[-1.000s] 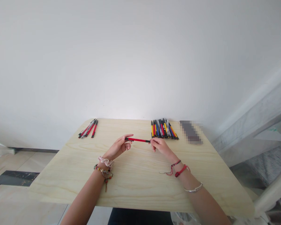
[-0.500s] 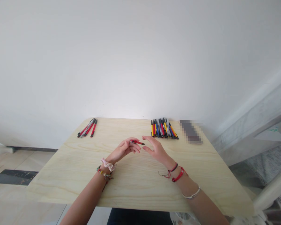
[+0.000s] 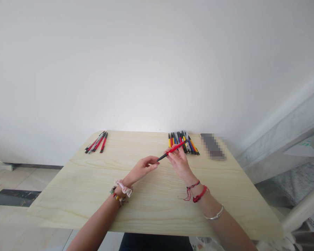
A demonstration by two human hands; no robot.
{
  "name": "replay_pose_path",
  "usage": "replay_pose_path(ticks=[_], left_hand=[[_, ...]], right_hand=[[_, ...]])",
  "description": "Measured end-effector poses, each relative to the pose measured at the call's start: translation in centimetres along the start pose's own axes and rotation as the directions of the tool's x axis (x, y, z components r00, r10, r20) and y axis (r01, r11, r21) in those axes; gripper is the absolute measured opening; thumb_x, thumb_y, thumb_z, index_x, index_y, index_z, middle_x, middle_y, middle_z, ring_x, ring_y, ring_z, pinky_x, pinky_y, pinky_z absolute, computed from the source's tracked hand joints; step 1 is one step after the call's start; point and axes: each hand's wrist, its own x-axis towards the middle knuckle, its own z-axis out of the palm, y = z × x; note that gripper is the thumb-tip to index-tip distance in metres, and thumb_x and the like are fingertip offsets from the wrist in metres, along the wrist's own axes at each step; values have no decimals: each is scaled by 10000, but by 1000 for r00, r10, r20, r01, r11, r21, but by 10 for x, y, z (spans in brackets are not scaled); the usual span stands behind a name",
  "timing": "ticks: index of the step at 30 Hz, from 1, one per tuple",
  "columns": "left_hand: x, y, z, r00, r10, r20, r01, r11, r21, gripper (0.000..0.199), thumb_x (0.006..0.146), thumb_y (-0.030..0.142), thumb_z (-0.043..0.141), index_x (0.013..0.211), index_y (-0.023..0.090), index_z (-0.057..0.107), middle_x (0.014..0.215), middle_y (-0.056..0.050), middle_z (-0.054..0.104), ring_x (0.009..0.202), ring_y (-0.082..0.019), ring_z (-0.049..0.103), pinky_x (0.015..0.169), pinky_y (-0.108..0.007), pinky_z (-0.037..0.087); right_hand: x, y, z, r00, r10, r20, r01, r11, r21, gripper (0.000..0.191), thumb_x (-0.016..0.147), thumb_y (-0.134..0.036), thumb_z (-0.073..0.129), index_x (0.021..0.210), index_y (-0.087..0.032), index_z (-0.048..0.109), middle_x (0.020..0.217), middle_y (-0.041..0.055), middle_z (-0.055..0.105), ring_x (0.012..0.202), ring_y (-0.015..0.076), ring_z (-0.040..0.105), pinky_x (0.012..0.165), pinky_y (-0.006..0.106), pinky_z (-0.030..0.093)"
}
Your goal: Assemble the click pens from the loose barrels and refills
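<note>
A red pen (image 3: pixel 176 147) with black ends is pinched in the fingers of my right hand (image 3: pixel 180 163). It slants above the table, its dark tip pointing down and left. My left hand (image 3: pixel 144 168) is beside that tip, fingers loosely curved, thumb apart from them, holding nothing; whether a fingertip touches the pen, I cannot tell. Behind my right hand lies a row of pens (image 3: pixel 169 140) in yellow, red, blue and grey, partly covered by the hand and the red pen. At the far left, several red and grey pens (image 3: pixel 104 143) lie side by side.
The light wooden table (image 3: pixel 136 143) stands against a white wall (image 3: pixel 146 69). A pixelated dark flat object (image 3: pixel 214 146) lies at its back right. To the right of the table are a pale slanted panel (image 3: pixel 277 157) and a rounded bar (image 3: pixel 303 202).
The red pen has passed from my left hand to my right. My right hand has closed on it and turned it up to the right; the left fingers have let go.
</note>
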Motion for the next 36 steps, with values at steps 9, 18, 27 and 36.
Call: replay_pose_path(ticks=[9,18,27,36], left_hand=[[1,-3,6,981,26,-195,46,932,359,182,736,314,484,749,155,569,688,-15,613,641,-124,540,567,-227,412],[1,-3,25,996,75,-57,-42,897,441,158,697,266,538,818,176,584,742,-15,641,703,-133,573,589,-230,406],[2,-11,17,994,31,-105,21,889,458,144,688,224,522,811,183,585,723,-14,642,685,-134,579,579,-233,417],[2,-10,18,997,13,-82,26,887,461,160,696,233,517,826,168,585,721,-24,642,670,-133,573,577,-233,423]], right_hand=[[5,-9,0,994,72,-78,-69,997,39,436,727,-656,275,695,-245,416,575,-17,435,646,155,518,718,368,457],[7,-38,-10,992,46,-114,-24,982,187,280,807,-402,269,640,-241,426,502,-56,191,425,123,249,468,266,352],[14,-35,-28,990,-6,-139,31,984,174,297,797,-427,301,601,-229,403,489,-56,225,421,115,273,454,261,348],[12,-34,-24,989,71,-133,-24,944,330,258,797,-359,318,589,-221,379,504,-56,229,430,111,282,465,258,345]])
